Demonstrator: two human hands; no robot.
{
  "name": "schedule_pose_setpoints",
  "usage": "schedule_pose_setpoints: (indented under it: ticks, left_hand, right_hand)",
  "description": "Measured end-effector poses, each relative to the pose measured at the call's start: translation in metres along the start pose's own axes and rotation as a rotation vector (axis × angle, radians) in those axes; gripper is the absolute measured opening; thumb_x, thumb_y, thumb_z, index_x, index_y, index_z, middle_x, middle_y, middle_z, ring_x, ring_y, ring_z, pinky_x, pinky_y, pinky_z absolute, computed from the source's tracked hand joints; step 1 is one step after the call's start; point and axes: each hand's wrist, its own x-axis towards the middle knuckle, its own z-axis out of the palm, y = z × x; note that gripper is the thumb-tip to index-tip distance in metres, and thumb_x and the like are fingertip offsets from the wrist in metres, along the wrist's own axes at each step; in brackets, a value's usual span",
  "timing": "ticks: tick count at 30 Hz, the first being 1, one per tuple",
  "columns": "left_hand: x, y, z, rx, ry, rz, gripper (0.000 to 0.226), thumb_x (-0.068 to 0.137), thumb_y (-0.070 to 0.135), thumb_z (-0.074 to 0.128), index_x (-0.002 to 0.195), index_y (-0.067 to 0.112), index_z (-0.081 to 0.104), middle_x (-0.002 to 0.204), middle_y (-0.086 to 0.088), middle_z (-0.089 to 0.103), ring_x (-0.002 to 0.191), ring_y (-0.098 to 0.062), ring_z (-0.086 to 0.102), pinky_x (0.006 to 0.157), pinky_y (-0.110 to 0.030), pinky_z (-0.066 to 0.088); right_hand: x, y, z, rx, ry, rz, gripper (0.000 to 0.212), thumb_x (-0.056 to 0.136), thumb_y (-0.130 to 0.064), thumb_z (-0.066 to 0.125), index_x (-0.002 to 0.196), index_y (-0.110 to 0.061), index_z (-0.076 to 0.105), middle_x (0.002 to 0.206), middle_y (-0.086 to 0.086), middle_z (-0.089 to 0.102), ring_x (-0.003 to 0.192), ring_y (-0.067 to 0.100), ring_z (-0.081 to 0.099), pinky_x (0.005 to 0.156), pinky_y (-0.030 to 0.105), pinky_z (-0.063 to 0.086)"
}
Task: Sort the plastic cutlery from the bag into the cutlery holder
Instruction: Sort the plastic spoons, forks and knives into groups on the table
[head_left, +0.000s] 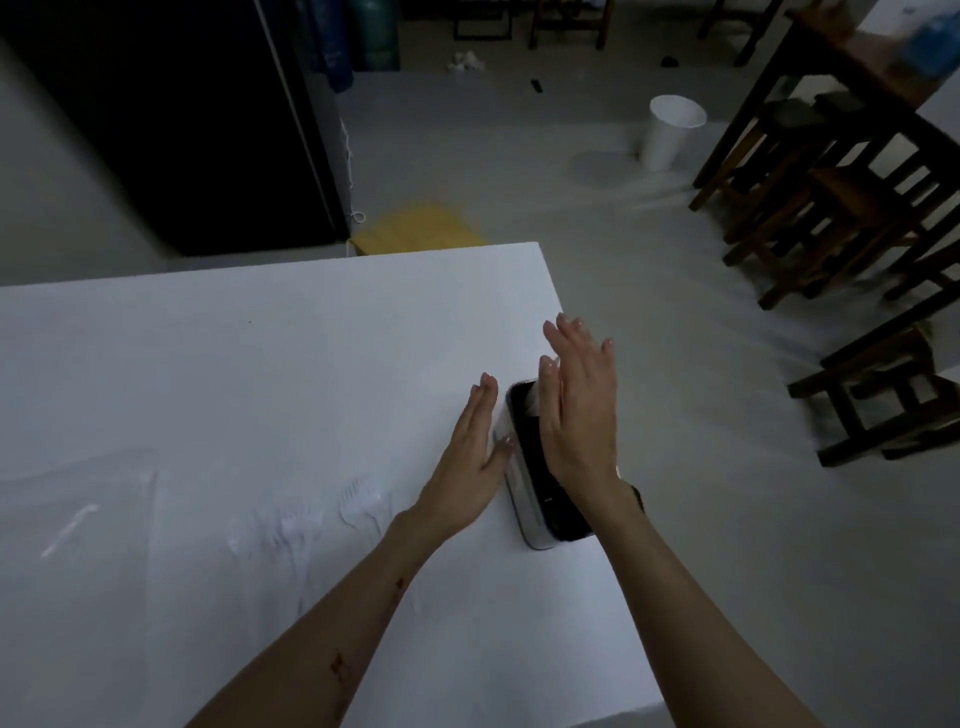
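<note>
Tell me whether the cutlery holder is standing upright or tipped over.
Upright. The cutlery holder stands on the table near its right edge, its dark opening facing up, with the left hand against its side and the right hand over it.

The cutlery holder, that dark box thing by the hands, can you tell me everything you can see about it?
The cutlery holder is a long, narrow container with rounded corners, a shiny pale outer wall and a dark inside. It stands upright near the right edge of the white table. Something white sits in its far end. The left hand lies flat against its left side; the right hand, open, is over its top.
</note>
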Motion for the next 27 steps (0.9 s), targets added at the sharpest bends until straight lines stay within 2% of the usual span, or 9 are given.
schedule_pose_setpoints:
  ticks: [4, 8, 12, 15, 19, 20, 23, 25, 27]
  left_hand:
    - [-0.047, -0.036, -0.021, -0.022, 0.225, -0.117, 0.053, 0.101, 0.019, 0.04, 0.151, 0.021, 0.021, 0.157, 0.011, 0.021, 0.144, -0.001, 0.017, 0.118, -0.023, 0.016]
    - [-0.109, -0.081, -0.048, 0.001, 0.409, -0.226, 0.045, 0.099, 0.007, 0.041, 0.143, 0.015, 0.035, 0.151, 0.002, 0.037, 0.144, -0.01, 0.023, 0.118, -0.025, 0.016]
    - [-0.164, -0.121, -0.069, 0.151, 0.469, -0.279, 0.045, 0.094, -0.004, 0.043, 0.138, 0.009, 0.043, 0.148, -0.004, 0.04, 0.145, -0.013, 0.016, 0.112, -0.011, 0.008]
    - [-0.191, -0.143, -0.077, 0.186, 0.446, -0.26, 0.047, 0.092, -0.008, 0.045, 0.135, 0.009, 0.046, 0.147, -0.005, 0.041, 0.143, -0.008, 0.013, 0.113, -0.012, 0.008]
    - [-0.202, -0.157, -0.085, 0.177, 0.411, -0.248, 0.043, 0.093, -0.004, 0.045, 0.133, 0.012, 0.048, 0.146, -0.002, 0.041, 0.144, -0.009, 0.013, 0.118, -0.032, 0.017]
    - [-0.204, -0.158, -0.087, 0.173, 0.396, -0.236, 0.043, 0.094, -0.003, 0.044, 0.133, 0.013, 0.048, 0.146, -0.001, 0.04, 0.144, -0.01, 0.014, 0.118, -0.031, 0.017]
    - [-0.206, -0.159, -0.092, 0.162, 0.374, -0.215, 0.043, 0.094, -0.004, 0.044, 0.133, 0.013, 0.048, 0.144, 0.0, 0.042, 0.144, -0.013, 0.018, 0.112, -0.006, 0.01]
    - [-0.208, -0.161, -0.096, 0.162, 0.389, -0.213, 0.042, 0.093, -0.005, 0.045, 0.131, 0.012, 0.05, 0.14, -0.001, 0.045, 0.142, -0.014, 0.023, 0.109, -0.001, 0.009]
    - [-0.21, -0.161, -0.101, 0.158, 0.399, -0.225, 0.04, 0.093, -0.004, 0.046, 0.129, 0.012, 0.051, 0.137, 0.0, 0.048, 0.137, -0.009, 0.027, 0.107, 0.0, 0.01]
  right_hand:
    - [-0.033, -0.037, 0.031, 0.151, 0.004, -0.151, 0.037, 0.093, 0.006, 0.048, 0.126, -0.004, 0.058, 0.132, 0.011, 0.059, 0.126, 0.023, 0.051, 0.112, 0.035, 0.034]
    - [-0.094, -0.059, 0.075, 0.126, -0.247, -0.147, 0.028, 0.092, 0.0, 0.057, 0.117, -0.012, 0.065, 0.116, 0.0, 0.065, 0.106, 0.019, 0.059, 0.092, 0.016, 0.041]
    - [-0.158, -0.065, 0.123, -0.05, -0.543, -0.127, 0.03, 0.087, -0.016, 0.069, 0.116, -0.016, 0.067, 0.114, 0.005, 0.068, 0.1, 0.027, 0.062, 0.079, 0.033, 0.054]
    - [-0.191, -0.065, 0.142, -0.193, -0.638, -0.219, 0.046, 0.074, -0.014, 0.08, 0.119, -0.015, 0.068, 0.124, 0.008, 0.067, 0.112, 0.031, 0.064, 0.083, 0.039, 0.058]
    - [-0.207, -0.046, 0.143, -0.324, -0.585, -0.317, 0.059, 0.071, -0.003, 0.08, 0.128, -0.005, 0.063, 0.137, 0.011, 0.059, 0.128, 0.03, 0.056, 0.103, 0.045, 0.048]
    - [-0.208, -0.041, 0.141, -0.356, -0.558, -0.327, 0.061, 0.07, 0.001, 0.08, 0.128, -0.003, 0.063, 0.138, 0.012, 0.059, 0.129, 0.03, 0.055, 0.105, 0.045, 0.046]
    - [-0.207, -0.04, 0.137, -0.373, -0.501, -0.333, 0.054, 0.074, 0.003, 0.076, 0.126, -0.002, 0.063, 0.136, 0.014, 0.06, 0.128, 0.033, 0.055, 0.106, 0.047, 0.044]
    - [-0.207, -0.056, 0.141, -0.343, -0.492, -0.302, 0.036, 0.08, -0.005, 0.073, 0.116, -0.007, 0.068, 0.124, 0.011, 0.066, 0.117, 0.034, 0.061, 0.095, 0.045, 0.052]
    - [-0.207, -0.083, 0.153, -0.26, -0.496, -0.175, 0.013, 0.084, -0.015, 0.072, 0.097, -0.012, 0.069, 0.098, 0.005, 0.069, 0.088, 0.027, 0.066, 0.07, 0.037, 0.055]
